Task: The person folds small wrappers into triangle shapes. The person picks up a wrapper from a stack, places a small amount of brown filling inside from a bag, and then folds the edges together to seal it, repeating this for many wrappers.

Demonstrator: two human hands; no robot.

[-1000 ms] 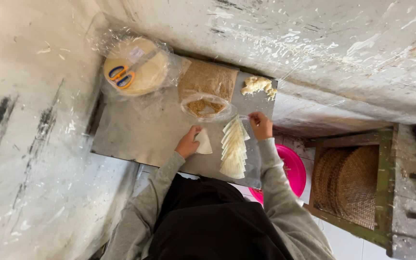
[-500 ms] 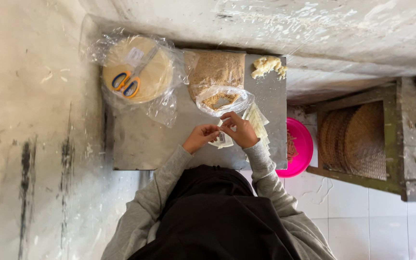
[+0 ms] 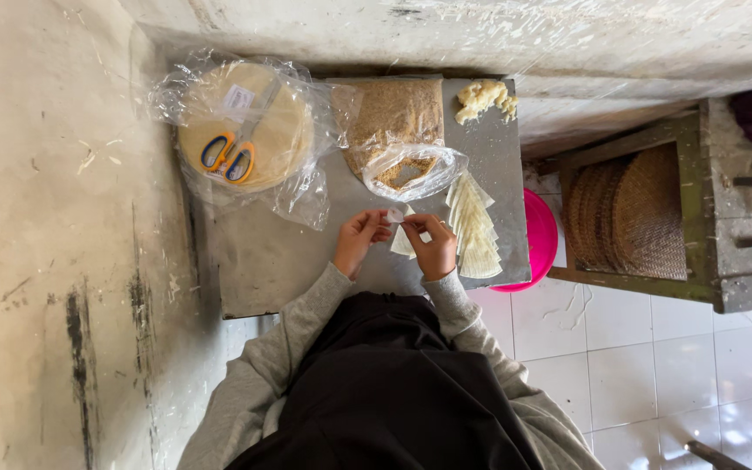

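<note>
- Left hand (image 3: 360, 242) and right hand (image 3: 433, 248) meet over the near middle of the metal tray (image 3: 263, 252). Fingers of both curl inward and pinch one small pale wrapper piece (image 3: 399, 235) between them; its top corner shows at the fingertips, its lower edge hangs between the hands.
- Just right of the right hand: a fanned stack of cut wrapper wedges (image 3: 473, 231), running along the tray's right edge, its lowest piece close to the near right corner.
- Directly beyond the hands: an open plastic bag of brown crumbs (image 3: 396, 130), mouth turned toward the hands, near them but apart.
- Far right corner of tray: a small heap of pale yellowish filling (image 3: 483, 97), clear of the bag.
- Left far corner: a round stack of wrappers in clear plastic (image 3: 245, 130), overhanging the tray's left edge, with scissors with orange-and-blue handles (image 3: 230, 158) lying on top.
- Open tray surface lies left of the left hand, between it and the tray's left and near edges.
- Right of the tray, lower down: a pink bowl (image 3: 543, 239), partly under the tray edge; beyond it, woven baskets (image 3: 628, 213) in a wooden frame.
</note>
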